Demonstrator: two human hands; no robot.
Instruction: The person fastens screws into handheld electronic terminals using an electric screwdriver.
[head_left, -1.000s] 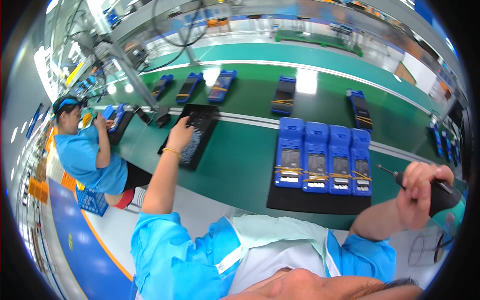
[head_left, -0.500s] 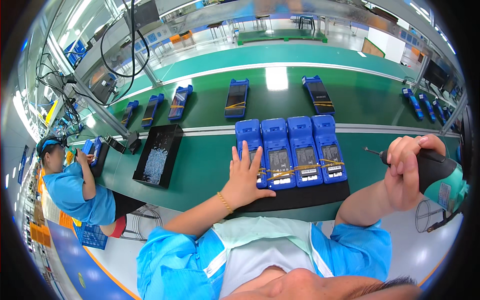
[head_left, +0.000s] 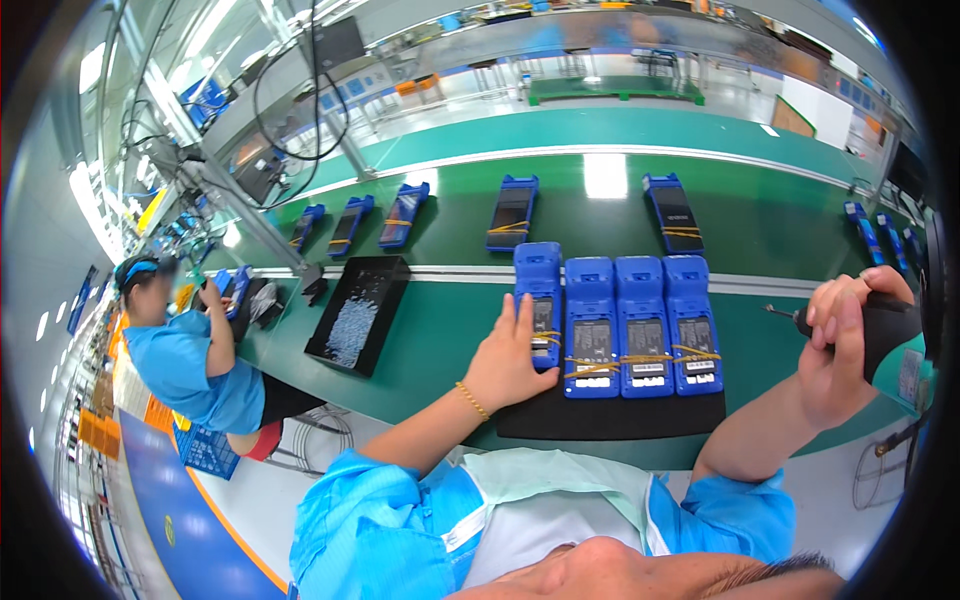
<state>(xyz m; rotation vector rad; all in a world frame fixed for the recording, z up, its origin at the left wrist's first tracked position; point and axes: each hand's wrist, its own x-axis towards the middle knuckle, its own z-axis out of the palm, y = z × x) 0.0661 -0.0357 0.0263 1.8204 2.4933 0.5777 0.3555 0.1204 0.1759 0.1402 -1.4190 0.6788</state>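
Note:
Four blue handheld terminals lie face down in a row, screwless backs up, with yellow rubber bands around them. The leftmost terminal [head_left: 540,290] sits a little farther away than the other three [head_left: 642,330] and apart from them. My left hand [head_left: 510,365] grips its lower left part, fingers along the left side and thumb by the near edge. Raised at the right, my right hand [head_left: 840,335] is closed around a black and green electric screwdriver [head_left: 893,345]. Its thin bit [head_left: 778,311] points left, clear of the terminals.
Under the row lies a black mat [head_left: 610,418]. A black tray [head_left: 360,310] of small pale-blue pieces stands to the left. More terminals [head_left: 512,213] lie on the green strip behind the rail. A co-worker [head_left: 185,345] sits at the far left, and black cables [head_left: 315,90] hang overhead.
My left hand has drawn its spread fingers together on the leftmost terminal, which has shifted away from the row. My right hand still holds the screwdriver. The whole view has shifted slightly.

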